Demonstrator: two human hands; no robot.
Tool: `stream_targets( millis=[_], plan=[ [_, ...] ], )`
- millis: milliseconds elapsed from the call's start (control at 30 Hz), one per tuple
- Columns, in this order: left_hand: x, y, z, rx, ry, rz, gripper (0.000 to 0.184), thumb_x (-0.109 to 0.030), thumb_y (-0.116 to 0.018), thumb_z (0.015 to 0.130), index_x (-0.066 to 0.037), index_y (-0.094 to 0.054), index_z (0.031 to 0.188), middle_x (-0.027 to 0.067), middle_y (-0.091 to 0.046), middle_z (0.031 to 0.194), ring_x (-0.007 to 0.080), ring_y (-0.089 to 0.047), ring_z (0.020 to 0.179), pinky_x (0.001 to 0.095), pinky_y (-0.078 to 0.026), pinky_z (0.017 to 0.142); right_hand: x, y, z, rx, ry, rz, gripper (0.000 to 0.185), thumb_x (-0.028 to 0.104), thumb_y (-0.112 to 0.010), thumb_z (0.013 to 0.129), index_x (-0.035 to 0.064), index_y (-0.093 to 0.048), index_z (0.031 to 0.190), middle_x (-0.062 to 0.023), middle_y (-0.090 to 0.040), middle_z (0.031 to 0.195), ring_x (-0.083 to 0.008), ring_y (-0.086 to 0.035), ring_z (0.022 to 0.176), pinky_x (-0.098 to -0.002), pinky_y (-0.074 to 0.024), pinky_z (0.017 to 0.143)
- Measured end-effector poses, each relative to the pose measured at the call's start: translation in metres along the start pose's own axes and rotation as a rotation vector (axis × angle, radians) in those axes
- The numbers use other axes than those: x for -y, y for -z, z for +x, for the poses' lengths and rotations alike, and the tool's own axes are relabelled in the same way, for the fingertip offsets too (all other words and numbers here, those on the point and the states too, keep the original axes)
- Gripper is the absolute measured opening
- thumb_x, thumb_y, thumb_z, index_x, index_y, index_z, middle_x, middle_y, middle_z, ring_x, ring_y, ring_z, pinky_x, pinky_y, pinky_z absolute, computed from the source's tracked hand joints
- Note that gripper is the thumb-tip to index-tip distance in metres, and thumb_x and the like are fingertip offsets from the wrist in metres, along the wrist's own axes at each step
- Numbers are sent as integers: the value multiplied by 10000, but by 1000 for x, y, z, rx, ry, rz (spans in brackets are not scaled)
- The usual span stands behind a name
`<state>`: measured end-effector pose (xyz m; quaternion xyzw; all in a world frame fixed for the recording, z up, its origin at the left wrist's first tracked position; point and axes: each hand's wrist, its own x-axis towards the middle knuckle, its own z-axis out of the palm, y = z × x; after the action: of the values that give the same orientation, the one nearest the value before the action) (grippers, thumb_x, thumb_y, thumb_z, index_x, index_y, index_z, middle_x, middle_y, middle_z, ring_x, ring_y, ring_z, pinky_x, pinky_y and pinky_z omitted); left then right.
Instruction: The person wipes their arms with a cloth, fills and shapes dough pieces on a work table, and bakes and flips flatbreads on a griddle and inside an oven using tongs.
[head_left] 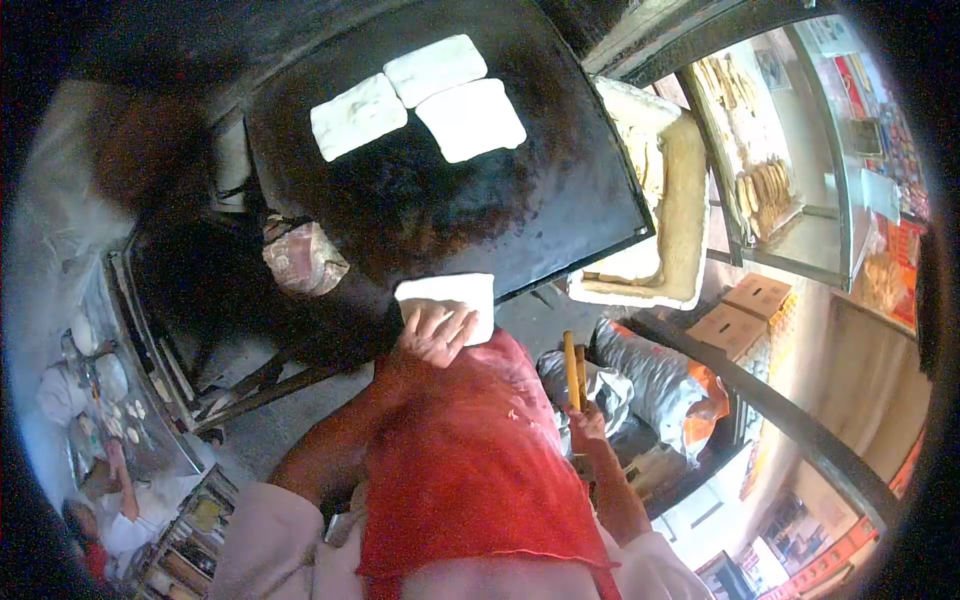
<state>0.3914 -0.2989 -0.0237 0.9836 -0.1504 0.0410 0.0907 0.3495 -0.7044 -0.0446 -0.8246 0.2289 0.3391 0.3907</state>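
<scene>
My left hand [437,335] is at the near edge of the dark griddle [540,210], with its fingers laid over a flat, rectangular piece of white dough [450,290]. Three similar dough pieces, one at the left [360,117], one at the back [435,70] and one at the right [472,120], lie close together on the far part of the griddle. Away from the griddle, beside my red apron [465,470], my right hand [588,425] is closed round a tool with two pale wooden slats [571,360]. Its lower end is hidden.
A crumpled cloth bundle [303,260] lies at the griddle's left side. To the right stand a pale bin [685,190] and a glass case [815,120] holding bread. Bags [655,375] and cardboard boxes [757,295] sit lower right. Another person [140,510] works at the lower left.
</scene>
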Motion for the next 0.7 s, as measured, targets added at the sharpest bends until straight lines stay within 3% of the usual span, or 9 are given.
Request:
stream_targets(
  millis=[67,100,167,267,333,400,433,533,700],
  plan=[
    [1,8,-4,84,5,-26,451,-289,-533,916,-134,-541,1340,34,-539,1292,243,-535,1067,434,-468,897,24,0,-8,-13,-2,-10,355,317,-677,796,6,-628,962,-18,-606,728,-153,-563,656,-327,-445,571],
    [5,-12,-16,-217,9,-49,365,-170,-543,903,-129,-588,1263,71,-574,1208,264,-566,1030,424,-485,862,0,-2,-1,-17,-8,-5,355,317,-677,796,6,-628,962,-18,-606,728,-153,-563,656,-327,-445,571],
    [30,22,-1,-37,200,-339,342,-124,-550,889,-112,-599,1227,106,-591,1161,288,-579,1011,431,-488,859,-58,-6,22,113,33,602,298,132,-702,816,15,-629,1081,-73,-653,971,-175,-606,864,-311,-498,725],
    [89,82,63,13,404,-517,264,-31,-543,869,-60,-615,1122,193,-628,1039,357,-609,949,430,-500,845,-53,2,23,17,146,-50,364,281,-694,782,-2,-631,1003,-21,-619,759,-142,-553,664,-318,-442,583],
    [157,73,95,3,360,-557,265,-28,-525,880,-36,-604,1132,190,-642,1020,340,-630,934,428,-508,828,-22,3,14,84,10,175,329,255,-690,787,15,-635,1005,-4,-579,725,-120,-522,616,-304,-410,532],
    [229,66,119,149,649,-570,313,-87,-593,863,-49,-616,1173,204,-655,1064,300,-644,1012,389,-499,889,-31,5,11,54,-140,39,296,247,-680,808,31,-634,1004,21,-531,687,-91,-477,576,-287,-371,496],
    [267,46,119,-75,575,-469,299,-148,-614,859,-68,-633,1147,215,-653,1088,319,-632,1063,388,-493,918,-46,6,10,52,-41,60,300,276,-677,828,32,-628,997,35,-509,664,-77,-450,569,-282,-361,490],
    [364,7,142,68,677,-217,435,-276,-597,866,-82,-577,1254,212,-605,1207,388,-590,1104,446,-456,971,-27,6,-20,-39,-84,100,296,282,-678,845,32,-622,994,37,-507,670,-72,-436,566,-278,-348,486],
    [355,-3,155,12,602,85,622,-419,-694,769,17,-579,1197,249,-611,1182,385,-589,1112,450,-425,1002,-24,15,-52,-22,-138,189,336,275,-745,801,32,-618,996,52,-483,662,-62,-441,609,-264,-340,521]
  ],
)
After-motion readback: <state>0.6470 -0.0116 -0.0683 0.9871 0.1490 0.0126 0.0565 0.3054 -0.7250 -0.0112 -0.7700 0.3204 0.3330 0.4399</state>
